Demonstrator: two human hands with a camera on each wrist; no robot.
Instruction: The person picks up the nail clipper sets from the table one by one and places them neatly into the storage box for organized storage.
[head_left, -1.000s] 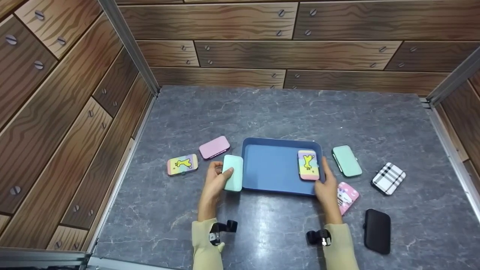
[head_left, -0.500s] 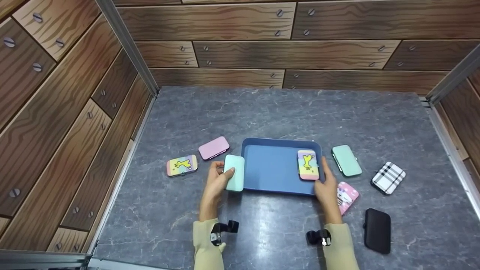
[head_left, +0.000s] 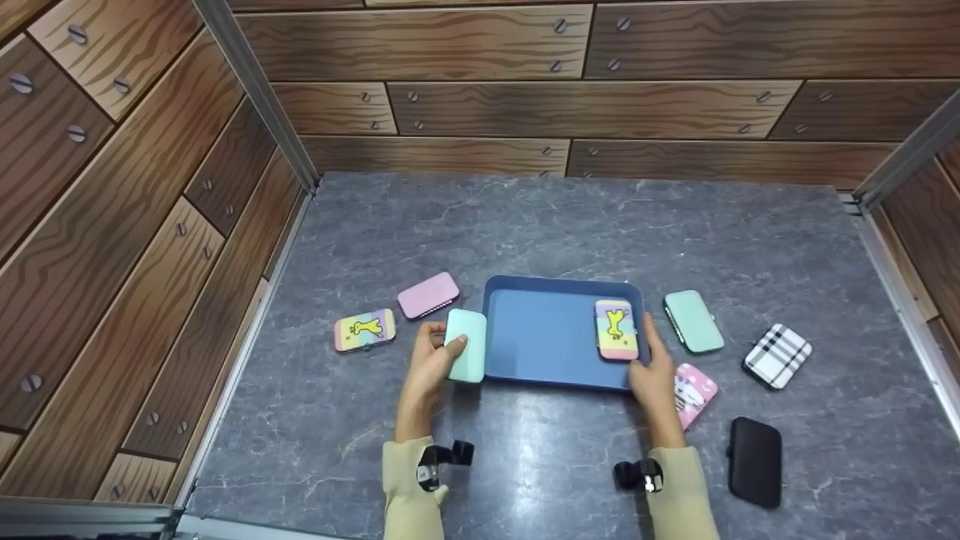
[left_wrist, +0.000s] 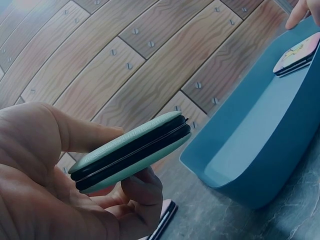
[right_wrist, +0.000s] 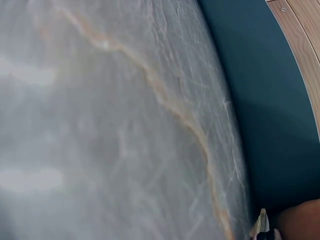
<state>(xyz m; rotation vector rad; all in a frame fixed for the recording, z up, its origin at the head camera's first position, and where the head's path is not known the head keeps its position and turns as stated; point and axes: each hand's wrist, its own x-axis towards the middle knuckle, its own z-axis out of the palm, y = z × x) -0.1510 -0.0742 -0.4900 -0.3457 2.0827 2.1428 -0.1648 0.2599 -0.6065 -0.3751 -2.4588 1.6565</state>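
Note:
In the head view my left hand (head_left: 429,364) grips a mint-green clasp case (head_left: 466,345) just beside the left end of a blue tray (head_left: 540,330). The left wrist view shows this case (left_wrist: 132,152) edge-on, closed, with black rims, between thumb and fingers. My right hand (head_left: 654,371) holds the tray's right end, thumb at the near corner and fingers along the outer wall. Inside the tray, against that end, lies a giraffe-print case (head_left: 617,330). The right wrist view shows mostly tabletop, the tray wall (right_wrist: 265,100) and a bit of the hand.
Left of the tray lie a pink case (head_left: 428,295) and another giraffe-print case (head_left: 365,330). To the right are a green case (head_left: 694,322), a plaid case (head_left: 778,357), a pink cartoon case (head_left: 694,394) partly behind the right hand, and a black case (head_left: 755,463). Wood-patterned panels (head_left: 480,109) enclose the table.
My left hand with the mint-green case has shifted very slightly right and then back left. The right hand, tray and other cases stay where they were.

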